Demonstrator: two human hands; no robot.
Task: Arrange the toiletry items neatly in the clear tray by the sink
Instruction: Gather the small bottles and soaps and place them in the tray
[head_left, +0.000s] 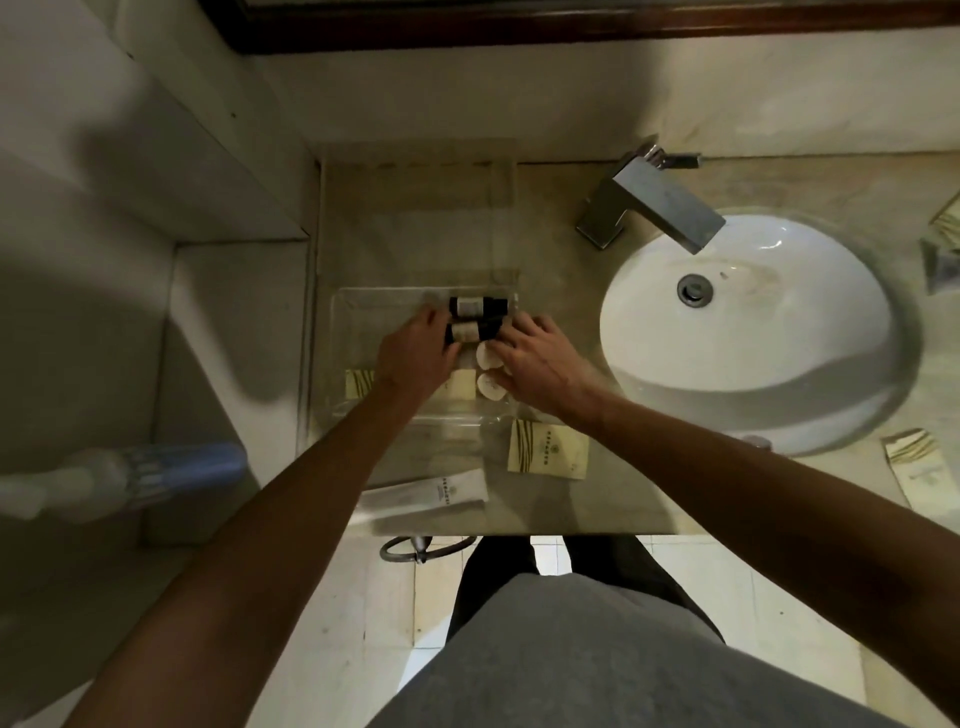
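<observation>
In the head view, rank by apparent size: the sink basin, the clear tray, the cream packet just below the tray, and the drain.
1. sink basin
2. clear tray
3. cream packet
4. drain

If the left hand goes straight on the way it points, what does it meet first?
Probably the nearer dark bottle: the left hand points right and away, fingers already at its end. Contact is unclear.

I see the tray's (343, 332) upper-left part bare; bottles (475, 307) and both hands fill its right, the faucet (649, 205) stands upper right.
</observation>
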